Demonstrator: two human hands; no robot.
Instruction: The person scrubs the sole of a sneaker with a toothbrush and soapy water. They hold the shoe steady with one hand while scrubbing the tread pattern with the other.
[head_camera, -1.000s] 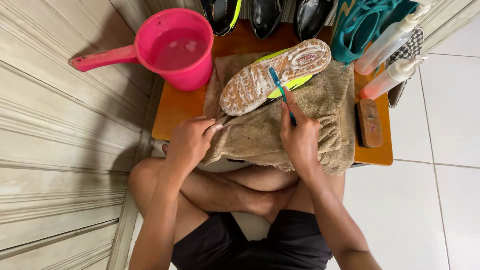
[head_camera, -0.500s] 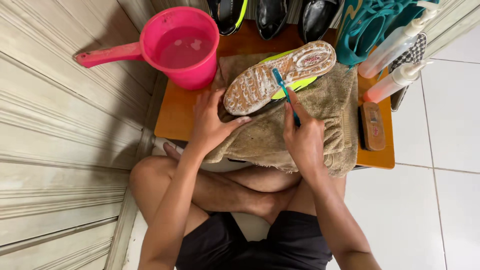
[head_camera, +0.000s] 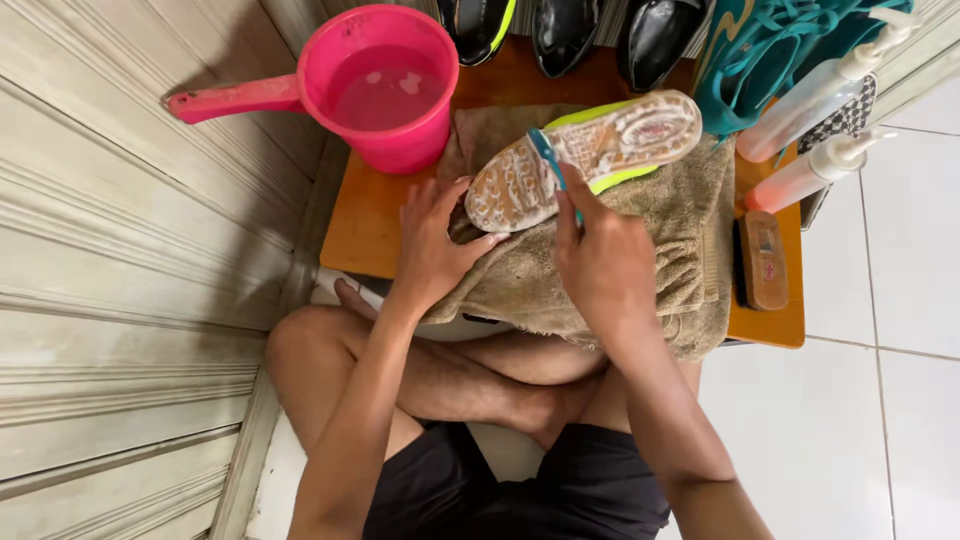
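— How many of each thing are there, biggest first?

— One low orange wooden table (head_camera: 370, 235), set on white floor tiles (head_camera: 850, 420) against a ribbed metal shutter (head_camera: 110, 270). One brown towel (head_camera: 680, 230) is spread over it. One pink water dipper (head_camera: 380, 85) with water in it stands at the table's left corner. At the far edge lie three dark shoes (head_camera: 565, 30) and one teal shoe (head_camera: 760, 60).

— And the shoe being handled?

— One sneaker (head_camera: 590, 155), neon yellow, lies sole up on the towel. The left hand (head_camera: 435, 245) has its fingers spread against the heel end. The right hand (head_camera: 605, 265) pinches one blue toothbrush (head_camera: 548, 160), its head on the sole.

— Smaller things?

— Two pump bottles (head_camera: 815, 95) on the right, and one wooden brush (head_camera: 765, 260) lying flat beside the towel.
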